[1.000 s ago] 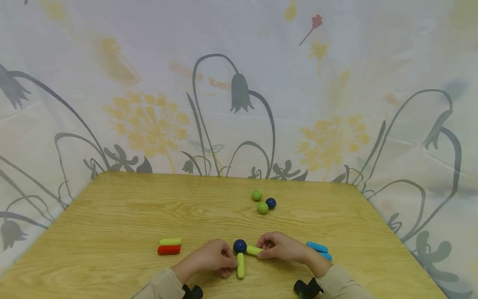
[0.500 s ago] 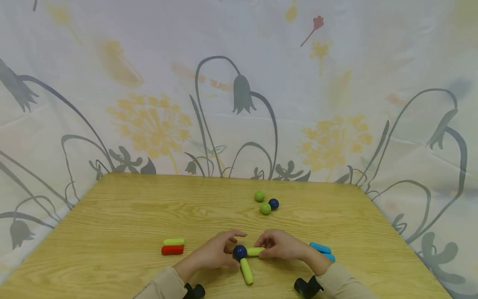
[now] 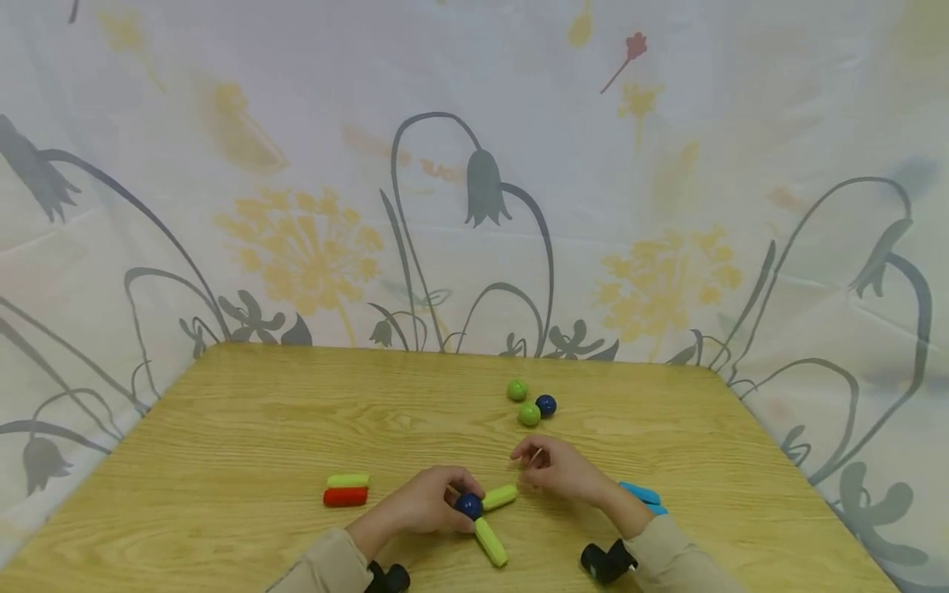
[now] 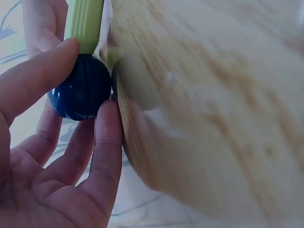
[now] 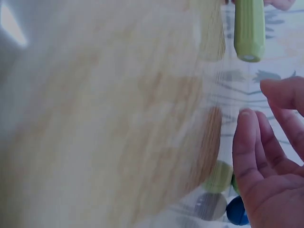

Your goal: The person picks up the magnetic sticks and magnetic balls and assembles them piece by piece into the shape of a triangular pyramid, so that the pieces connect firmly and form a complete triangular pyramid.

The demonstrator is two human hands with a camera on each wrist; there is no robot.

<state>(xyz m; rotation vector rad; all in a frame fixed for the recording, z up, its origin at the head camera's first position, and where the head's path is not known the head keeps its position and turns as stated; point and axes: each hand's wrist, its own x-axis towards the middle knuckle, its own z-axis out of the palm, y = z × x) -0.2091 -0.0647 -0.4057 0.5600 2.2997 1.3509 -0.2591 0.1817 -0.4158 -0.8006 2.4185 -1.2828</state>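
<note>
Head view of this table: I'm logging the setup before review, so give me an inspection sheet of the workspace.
Surface: wooden table, light grain.
Job's things: dark blue ball with two green sticks joined to it.
Clutter: red stick beside a green stick; two green balls and a blue ball; blue sticks.
Grippers: left hand grips the dark blue ball; right hand holds nothing, just off the stick.
Cables: nothing seen.
Surroundings: floral curtain behind.
</note>
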